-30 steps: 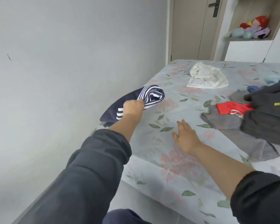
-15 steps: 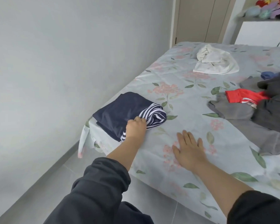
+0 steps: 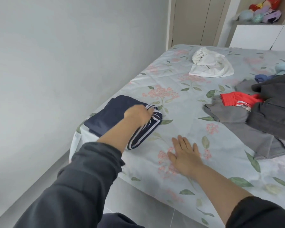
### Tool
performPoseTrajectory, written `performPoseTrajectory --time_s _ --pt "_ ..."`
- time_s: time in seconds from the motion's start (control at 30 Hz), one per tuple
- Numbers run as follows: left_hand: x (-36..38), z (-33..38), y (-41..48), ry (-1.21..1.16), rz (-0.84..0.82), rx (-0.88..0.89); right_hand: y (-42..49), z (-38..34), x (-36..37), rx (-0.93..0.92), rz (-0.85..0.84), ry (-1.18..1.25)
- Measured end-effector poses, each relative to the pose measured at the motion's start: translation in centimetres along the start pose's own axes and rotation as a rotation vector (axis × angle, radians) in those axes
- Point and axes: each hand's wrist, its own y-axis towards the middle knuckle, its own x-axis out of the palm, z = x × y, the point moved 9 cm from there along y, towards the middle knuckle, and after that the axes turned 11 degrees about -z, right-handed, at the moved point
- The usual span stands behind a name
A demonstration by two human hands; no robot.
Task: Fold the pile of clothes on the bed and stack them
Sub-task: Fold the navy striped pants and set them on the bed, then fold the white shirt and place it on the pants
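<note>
Navy garment (image 3: 105, 117) with white stripes lies folded at the near left corner of the bed (image 3: 179, 79), close to the edge by the wall (image 3: 56, 63); likely parked there as the start of the stack, well apart from the unfolded stuff. Left hand (image 3: 136, 115) is on top of it at the striped end. It is motion-blurred and the fingers look bent toward the stripes, but I cannot tell whether they pinch the fabric or just press it. My guess is that it is tidying or flattening the last fold. Right hand (image 3: 184, 155) lies palm down on the bare sheet just beside the garment, fingers straight and spread, holding nothing; it probably braces the lean forward. The pile of clothes (image 3: 257, 122) is on the right side of the bed, not yet folded: a dark hoodie (image 3: 276, 109) with yellow lettering on top, a red piece (image 3: 235, 100) poking out from under it, and a grey garment (image 3: 229, 112) spread beneath. A crumpled white garment (image 3: 211, 65) sits alone farther up the bed. A shelf (image 3: 260, 22) with plush toys (image 3: 262, 12) is in the back corner. Nothing lies between the hands and the pile, just open sheet. The only risk I see is that the folded piece sits near the bed edge and could slide off toward the floor (image 3: 48, 175).
</note>
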Motion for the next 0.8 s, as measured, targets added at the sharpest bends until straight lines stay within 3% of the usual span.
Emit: performPoseTrajectory --time_s 0.1,0.17,0.27,0.37,0.53,0.67,0.8 --pt "-3.0 -1.6 1.7 -0.296 0.192 0.028 0.3 0.1 0.2 0.001 -0.019 0.006" --pt "-0.1 -1.4 1.8 -0.334 0.087 0.074 0.5 0.2 0.3 0.004 -0.030 0.006" --pt "7.4 0.1 1.0 0.062 -0.095 0.173 0.6 0.3 0.4 0.010 -0.042 0.010" --pt "9.1 0.1 0.9 0.267 0.002 0.173 0.6 0.3 0.5 0.004 -0.022 0.019" --pt "8.3 0.9 0.3 0.297 0.057 0.131 0.5 0.2 -0.1 -0.038 0.014 0.032" --pt "5.6 5.6 -1.7 0.112 0.300 0.354 0.0 0.9 -3.8 -0.156 0.260 0.222" --pt "2.6 9.3 -0.2 0.185 0.372 0.448 1.6 2.6 -9.5 -0.110 0.381 0.136"
